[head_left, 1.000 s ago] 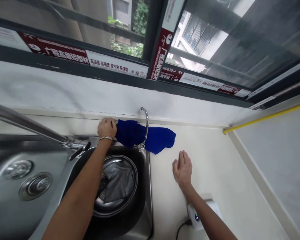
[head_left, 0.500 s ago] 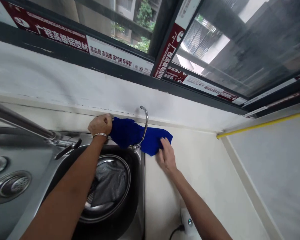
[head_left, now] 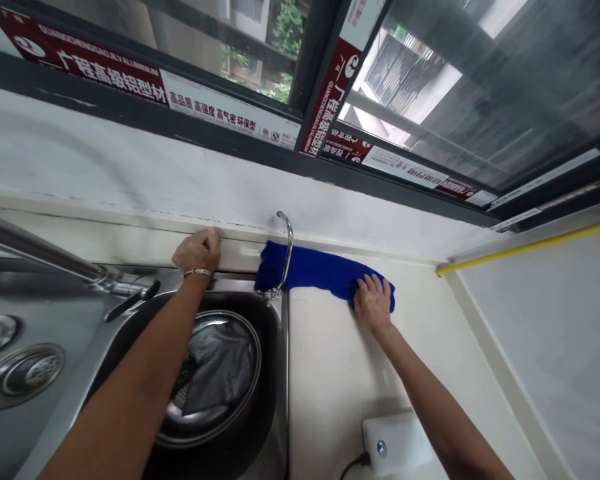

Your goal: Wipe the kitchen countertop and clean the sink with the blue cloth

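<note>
A blue cloth (head_left: 320, 270) lies stretched along the back of the counter, passing behind the slim curved tap (head_left: 289, 250). Near its right end my right hand (head_left: 373, 299) grips it, fingers curled down on the bunched fabric. My left hand (head_left: 199, 252), with a bracelet at the wrist, is a closed fist on the ledge behind the sink, apart from the cloth's left end. Nothing shows in that fist. Below it, in the right basin, sits a round metal-rimmed pot or lid (head_left: 215, 373) with dark mesh-like stuff inside.
A large faucet (head_left: 125, 283) reaches over the steel sink from the left, beside a basin with a drain (head_left: 30, 373). On the counter (head_left: 325, 373) lies a white box with a black cable (head_left: 395, 440). A yellow pipe (head_left: 525, 247) runs along the right wall, below the windows.
My right hand has moved right, pulling the blue cloth along the counter. The cloth's left end has slid away from my left fist, which stays in nearly the same place.
</note>
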Motion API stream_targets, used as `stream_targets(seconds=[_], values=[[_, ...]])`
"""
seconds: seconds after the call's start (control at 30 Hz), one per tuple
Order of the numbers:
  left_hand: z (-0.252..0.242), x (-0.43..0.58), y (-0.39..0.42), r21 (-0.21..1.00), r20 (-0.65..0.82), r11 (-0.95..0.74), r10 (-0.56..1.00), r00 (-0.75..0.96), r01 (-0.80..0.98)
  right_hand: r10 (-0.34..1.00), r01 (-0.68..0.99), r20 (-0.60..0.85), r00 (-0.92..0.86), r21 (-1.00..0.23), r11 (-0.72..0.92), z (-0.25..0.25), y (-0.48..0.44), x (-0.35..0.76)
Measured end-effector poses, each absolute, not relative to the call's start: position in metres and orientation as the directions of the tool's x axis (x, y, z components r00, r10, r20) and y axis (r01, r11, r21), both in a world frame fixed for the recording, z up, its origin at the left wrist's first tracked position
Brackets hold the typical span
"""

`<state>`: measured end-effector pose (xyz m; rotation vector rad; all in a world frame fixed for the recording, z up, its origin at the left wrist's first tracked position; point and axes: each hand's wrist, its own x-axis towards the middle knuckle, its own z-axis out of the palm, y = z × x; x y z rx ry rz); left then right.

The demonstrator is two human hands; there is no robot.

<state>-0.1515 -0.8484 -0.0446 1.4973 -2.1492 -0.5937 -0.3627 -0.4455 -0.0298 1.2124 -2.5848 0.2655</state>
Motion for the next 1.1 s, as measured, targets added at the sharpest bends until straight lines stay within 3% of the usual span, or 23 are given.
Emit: stream_targets(seconds=[0.1,0.2,0.3,0.4,0.53,0.8,1.0,1.1], values=[[-0.044,-0.153,-0.849,0.564,0.114,0.314,-0.946,-0.305,-0.764,-0.847,-0.918,0.358,-0.394,-0.117,0.378,-0.020,-0.497,-0.342],[-0.041,-0.154,-0.848,0.530,0.091,0.294,-0.952,-0.292,-0.795,-0.939,-0.969,0.288,-0.191,-0.207,0.133,-0.025,-0.568,-0.325],[-0.039,-0.154,-0.848,0.503,0.067,0.284,-0.954,-0.291,-0.816,-0.975,-0.948,0.186,-0.119,-0.314,0.056,-0.040,-0.626,-0.325],[-0.039,-0.154,-0.849,0.478,0.054,0.279,-0.956,-0.289,-0.833,-0.978,-0.932,0.177,-0.113,-0.361,0.043,-0.054,-0.653,-0.333],[-0.042,-0.156,-0.851,0.446,0.059,0.265,-0.962,-0.267,-0.855,-0.958,-0.925,0.227,-0.175,-0.373,0.081,-0.061,-0.626,-0.353],[-0.039,-0.158,-0.849,0.438,0.059,0.262,-0.963,-0.264,-0.860,-0.815,-0.851,0.290,-0.502,-0.335,0.405,-0.060,-0.479,-0.440],[-0.038,-0.161,-0.843,0.415,0.110,0.300,-0.954,-0.280,-0.859,-0.655,-0.790,0.443,-0.612,-0.308,0.530,-0.084,-0.488,-0.434],[-0.043,-0.163,-0.844,0.407,0.130,0.310,-0.951,-0.282,-0.859,-0.658,-0.812,0.478,-0.581,-0.295,0.503,-0.091,-0.510,-0.413]])
